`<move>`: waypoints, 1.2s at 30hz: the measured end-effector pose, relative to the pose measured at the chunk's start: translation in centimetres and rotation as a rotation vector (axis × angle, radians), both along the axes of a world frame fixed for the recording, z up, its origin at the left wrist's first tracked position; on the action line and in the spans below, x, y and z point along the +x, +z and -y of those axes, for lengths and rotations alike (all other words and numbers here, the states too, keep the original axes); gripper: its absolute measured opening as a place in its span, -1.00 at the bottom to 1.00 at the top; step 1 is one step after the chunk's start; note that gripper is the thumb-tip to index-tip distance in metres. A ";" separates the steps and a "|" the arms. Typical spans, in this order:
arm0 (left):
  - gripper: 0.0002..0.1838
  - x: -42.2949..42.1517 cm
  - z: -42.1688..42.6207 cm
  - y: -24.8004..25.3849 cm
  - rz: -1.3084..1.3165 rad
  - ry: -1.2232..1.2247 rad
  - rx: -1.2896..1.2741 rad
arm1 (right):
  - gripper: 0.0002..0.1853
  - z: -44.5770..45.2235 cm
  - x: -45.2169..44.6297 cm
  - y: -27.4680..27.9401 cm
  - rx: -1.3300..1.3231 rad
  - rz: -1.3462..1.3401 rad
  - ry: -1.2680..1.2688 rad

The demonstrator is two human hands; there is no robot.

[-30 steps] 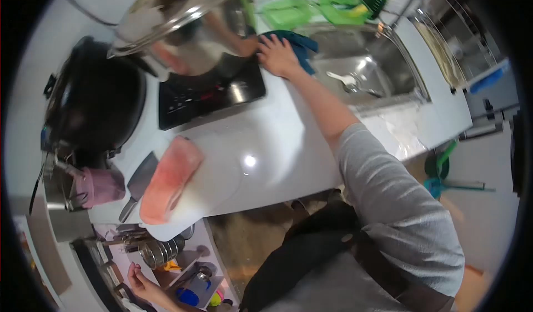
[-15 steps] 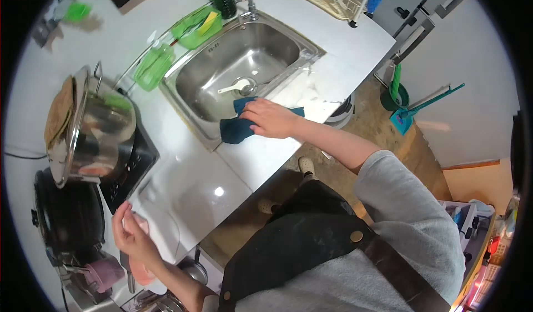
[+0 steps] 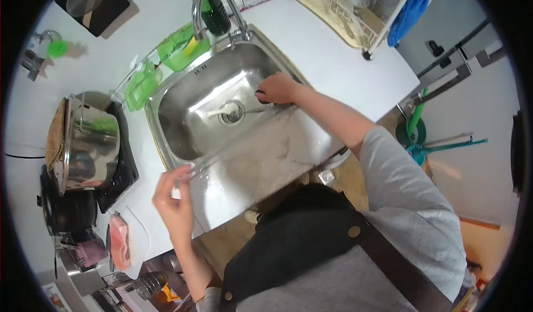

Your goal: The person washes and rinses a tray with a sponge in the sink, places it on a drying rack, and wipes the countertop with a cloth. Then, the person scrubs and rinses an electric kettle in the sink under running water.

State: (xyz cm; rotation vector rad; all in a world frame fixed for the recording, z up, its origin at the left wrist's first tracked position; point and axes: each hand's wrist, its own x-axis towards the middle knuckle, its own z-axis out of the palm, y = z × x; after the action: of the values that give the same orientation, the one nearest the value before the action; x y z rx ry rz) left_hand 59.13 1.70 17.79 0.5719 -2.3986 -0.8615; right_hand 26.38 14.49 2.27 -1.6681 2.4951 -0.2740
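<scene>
My left hand is at the near left corner of the sink, its thumb and fingers pinching the corner of a clear sheet. That sheet stretches along the sink's front edge and over the wet counter. Over the right side of the basin, my right hand is closed round a dark cloth, of which only a small part shows. A white-handled utensil lies by the drain in the basin.
Left of the sink stand a steel pot on a black cooktop, and pink meat on a white board. Behind are green holders, a dark green bottle and the faucet. A wire rack is at back right.
The view has swung toward the sink. My right hand has moved with the cloth from the counter to the basin's right side. My left hand has come to the sheet's corner.
</scene>
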 end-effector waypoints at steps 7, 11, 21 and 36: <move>-0.79 -8.8 -5.6 1.9 0.080 -0.216 0.111 | -0.70 -7.3 0.6 15.2 -0.211 -0.126 0.007; -0.77 -14.9 -9.1 0.4 0.022 -0.423 0.076 | -0.65 -14.8 1.9 16.0 -0.022 -0.070 -0.032; -0.42 -33.8 -16.1 -14.7 0.167 -0.554 -0.403 | -0.70 -28.3 1.6 10.8 -0.451 0.314 -0.647; -0.37 -43.4 -8.6 -17.9 0.189 -0.029 -0.491 | -0.84 -29.5 1.8 9.1 -0.553 0.343 -0.827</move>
State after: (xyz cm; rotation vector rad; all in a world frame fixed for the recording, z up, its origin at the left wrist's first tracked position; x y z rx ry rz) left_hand 15.69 10.29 -0.09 0.4369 -2.6612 -0.2114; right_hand 28.13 44.03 11.35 -0.4801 2.8050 -1.2876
